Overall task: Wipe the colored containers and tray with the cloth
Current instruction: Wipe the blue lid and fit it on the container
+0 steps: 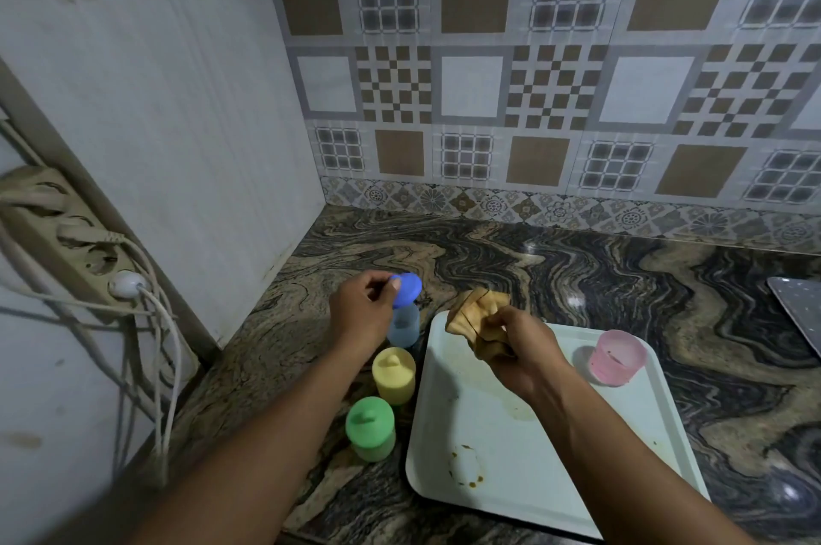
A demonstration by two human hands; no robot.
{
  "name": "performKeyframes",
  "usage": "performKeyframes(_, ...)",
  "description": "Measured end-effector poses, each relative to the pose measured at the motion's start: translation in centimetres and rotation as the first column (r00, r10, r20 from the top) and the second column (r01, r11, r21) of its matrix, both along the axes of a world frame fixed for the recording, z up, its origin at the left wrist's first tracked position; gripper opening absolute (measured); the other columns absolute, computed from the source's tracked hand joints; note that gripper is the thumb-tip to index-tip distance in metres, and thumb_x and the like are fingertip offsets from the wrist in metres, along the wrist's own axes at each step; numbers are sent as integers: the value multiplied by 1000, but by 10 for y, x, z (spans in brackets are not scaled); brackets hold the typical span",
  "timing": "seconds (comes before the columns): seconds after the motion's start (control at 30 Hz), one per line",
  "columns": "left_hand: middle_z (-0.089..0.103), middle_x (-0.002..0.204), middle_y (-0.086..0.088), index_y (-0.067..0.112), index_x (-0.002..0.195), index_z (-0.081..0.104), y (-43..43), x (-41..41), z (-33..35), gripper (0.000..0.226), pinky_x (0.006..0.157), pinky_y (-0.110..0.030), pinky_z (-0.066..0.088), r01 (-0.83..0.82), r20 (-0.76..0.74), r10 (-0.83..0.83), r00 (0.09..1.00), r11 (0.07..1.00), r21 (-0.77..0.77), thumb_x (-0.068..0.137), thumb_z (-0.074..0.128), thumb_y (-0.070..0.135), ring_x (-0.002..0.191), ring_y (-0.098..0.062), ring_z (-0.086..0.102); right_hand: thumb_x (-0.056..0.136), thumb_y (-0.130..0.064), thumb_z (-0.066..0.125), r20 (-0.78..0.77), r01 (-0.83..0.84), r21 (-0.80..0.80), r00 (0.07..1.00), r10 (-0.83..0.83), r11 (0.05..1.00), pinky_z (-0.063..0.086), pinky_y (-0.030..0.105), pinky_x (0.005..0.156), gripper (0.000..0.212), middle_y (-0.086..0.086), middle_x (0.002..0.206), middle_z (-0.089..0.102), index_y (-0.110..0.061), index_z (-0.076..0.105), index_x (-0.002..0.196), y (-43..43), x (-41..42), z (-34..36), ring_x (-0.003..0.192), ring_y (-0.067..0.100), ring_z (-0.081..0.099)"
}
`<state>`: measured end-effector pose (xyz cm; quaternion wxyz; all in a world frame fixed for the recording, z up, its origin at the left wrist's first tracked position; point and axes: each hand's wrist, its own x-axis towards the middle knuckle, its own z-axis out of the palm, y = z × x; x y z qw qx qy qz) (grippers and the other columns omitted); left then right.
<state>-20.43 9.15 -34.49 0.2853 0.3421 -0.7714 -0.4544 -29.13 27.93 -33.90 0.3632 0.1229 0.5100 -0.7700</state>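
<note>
The stained tray (622,455) is judged not yet wiped — the cloth (477,313) is held bunched in the right hand (520,353) above it, the blue lid (408,289) pinched by the left hand (362,309) over its container (404,329).

**Around the worktop**

Marbled stone countertop (577,278), swirled black, grey and tan, glossy with light spots. Behind it, tiled wall (533,78) in squares of brown, white, checks and grids, with a floral border strip (555,207) along the base. At left, pale grooved panel (177,122) meeting the counter's side. Further left, beige power strip (66,233) set slantwise, white plug (126,283) in a lower socket, pale cables (164,367) hanging down. At far right, corner of a shiny metal sheet (799,309) on the counter.
</note>
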Motion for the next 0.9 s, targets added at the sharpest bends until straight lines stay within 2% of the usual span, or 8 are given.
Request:
performKeyframes(0.1, 75, 103, -2, 18, 106, 76, -12, -2, -12, 16, 84, -37, 57, 61, 95, -52, 994, 994, -92, 92, 72, 24, 94, -19, 69, 84, 10, 38, -36, -66, 69, 997, 69, 995, 31, 22, 30, 21, 5, 48, 37, -9, 43, 74, -5, 1, -5, 63, 31, 41)
performKeyframes(0.23, 73, 117, -6, 16, 115, 75, -13, -6, -33, 25, 91, -37, 54, 152, 189, -117, 975, 972, -179, 92, 70, 27, 105, -25, 67, 83, 13, 40, -56, -103, 132, 992, 111, 986, 22, 30, 48, 25, 6, 51, 37, -9, 40, 70, -16, 8, -13, 39, 20, 31)
performKeyframes(0.27, 73, 118, -6, 16, 115, 75, -14, -7, -37, 26, 91, -38, 54, 157, 200, -121, 972, 972, -174, 92, 70, 28, 106, -25, 67, 81, 13, 42, -62, -112, 139, 991, 122, 984, 23, 30, 49, 22, 8, 55, 39, -7, 42, 71, -18, 7, -16, 42, 21, 34)
performKeyframes(0.37, 72, 120, -7, 17, 115, 75, -20, -11, -45, 25, 91, -38, 54, 164, 214, -134, 968, 977, -132, 92, 71, 28, 108, -26, 66, 73, 12, 45, -71, -129, 161, 987, 142, 979, 32, 26, 42, 17, 18, 78, 48, -3, 52, 78, -20, 6, -25, 73, 34, 43)
performKeyframes(0.43, 72, 120, -8, 18, 114, 75, -24, -14, -49, 25, 92, -40, 55, 175, 225, -145, 963, 977, -120, 91, 72, 27, 109, -26, 66, 71, 11, 46, -67, -117, 168, 989, 130, 979, 34, 25, 43, 20, 20, 85, 49, -1, 56, 83, -21, 3, -28, 79, 36, 42)
performKeyframes(0.57, 72, 120, -9, 14, 112, 75, -30, -18, -56, 24, 91, -39, 55, 203, 227, -174, 958, 972, -114, 90, 74, 23, 107, -26, 67, 74, 14, 41, -70, -116, 174, 989, 129, 978, 28, 24, 41, 21, 16, 75, 48, -1, 56, 80, -24, -2, -30, 56, 25, 38)
performKeyframes(0.73, 73, 107, -5, 14, 109, 74, -33, -16, -60, 21, 77, -24, 45, 246, 266, -200, 943, 957, -151, 91, 72, 25, 97, -20, 66, 76, 14, 42, -39, -121, 185, 991, 130, 975, 27, 27, 40, 21, 12, 70, 48, -1, 57, 79, -31, -1, -32, 51, 22, 36)
performKeyframes(0.9, 71, 105, -2, 17, 107, 72, -38, -17, -61, 19, 75, -25, 43, 277, 315, -220, 923, 949, -149, 91, 71, 28, 94, -18, 64, 78, 14, 40, 1, -132, 158, 991, 133, 979, 23, 24, 36, 22, 4, 52, 41, -4, 52, 74, -36, -2, -34, 40, 15, 28)
